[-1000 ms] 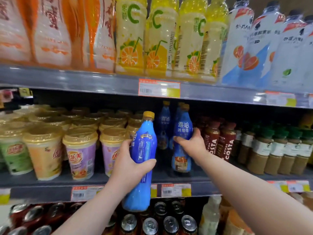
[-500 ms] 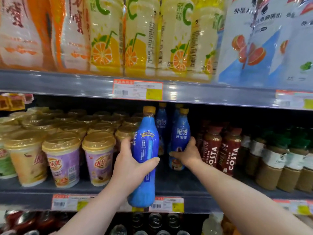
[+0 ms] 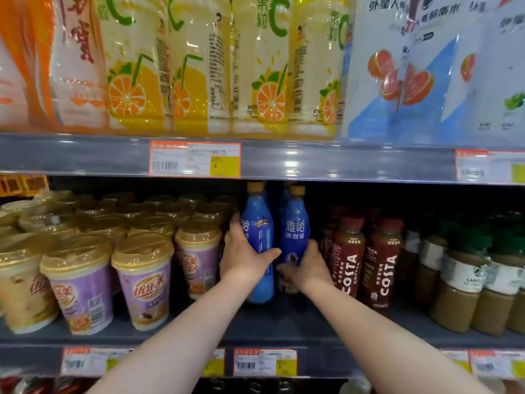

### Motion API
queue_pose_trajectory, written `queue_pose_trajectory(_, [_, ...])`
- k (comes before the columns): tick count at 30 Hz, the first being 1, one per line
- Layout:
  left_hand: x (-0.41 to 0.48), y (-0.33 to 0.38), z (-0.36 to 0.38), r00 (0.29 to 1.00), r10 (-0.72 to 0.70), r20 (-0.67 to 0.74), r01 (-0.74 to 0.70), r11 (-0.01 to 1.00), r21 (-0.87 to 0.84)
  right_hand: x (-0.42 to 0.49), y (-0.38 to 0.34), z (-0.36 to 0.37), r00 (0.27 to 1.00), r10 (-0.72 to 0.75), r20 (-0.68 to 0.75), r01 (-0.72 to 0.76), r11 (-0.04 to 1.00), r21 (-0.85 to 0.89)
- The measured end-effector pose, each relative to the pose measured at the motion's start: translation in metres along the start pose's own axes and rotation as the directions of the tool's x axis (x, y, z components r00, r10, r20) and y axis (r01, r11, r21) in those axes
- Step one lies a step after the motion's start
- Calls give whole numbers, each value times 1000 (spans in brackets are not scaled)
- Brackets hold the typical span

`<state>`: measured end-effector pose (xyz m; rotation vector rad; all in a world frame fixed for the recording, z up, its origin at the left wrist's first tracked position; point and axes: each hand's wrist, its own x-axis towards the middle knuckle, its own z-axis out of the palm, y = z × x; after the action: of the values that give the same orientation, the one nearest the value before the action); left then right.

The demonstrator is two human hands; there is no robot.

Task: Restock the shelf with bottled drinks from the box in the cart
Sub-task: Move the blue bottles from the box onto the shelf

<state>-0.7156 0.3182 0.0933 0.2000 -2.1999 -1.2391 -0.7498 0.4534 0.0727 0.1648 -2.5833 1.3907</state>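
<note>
In the head view, the two drinks you're handling are slim, glossy, deep-blue bottles with tan caps and white characters down the front. The left blue bottle [image 3: 260, 220] and the right blue bottle [image 3: 295, 231] stand upright, side by side and almost touching, on the middle shelf [image 3: 284, 322]. They sit in the slot between the lidded milk-tea cups [image 3: 142, 280] on one side and the brown Costa bottles [image 3: 348, 263] on the other. The left bottle's base is down at the shelf board, closer to the front edge than its neighbour's; whether it bears its full weight there you can't tell.

Your left grip [image 3: 245, 260] is wrapped round the left bottle's middle — fingers curled behind its left flank, thumb lying across the front. Your right grip [image 3: 311, 267] is closed round the lower part of the right bottle, with its fingers on the Costa side and its thumb at the front. More blue bottles stand behind this one — only caps and shoulders show. Orange-drink bottles [image 3: 199, 81] line the shelf above.
</note>
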Motion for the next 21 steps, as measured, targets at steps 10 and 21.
queue_pose_trajectory(10, [1, -34, 16, 973, -81, 218, 97, 993, -60, 0, 3, -2, 999, -34, 38, 34, 999, 10])
queue_pose_trajectory(21, [15, -47, 26, 957, -122, 262, 157, 981, -117, 9, 5, 4, 998, -29, 63, 27, 999, 28])
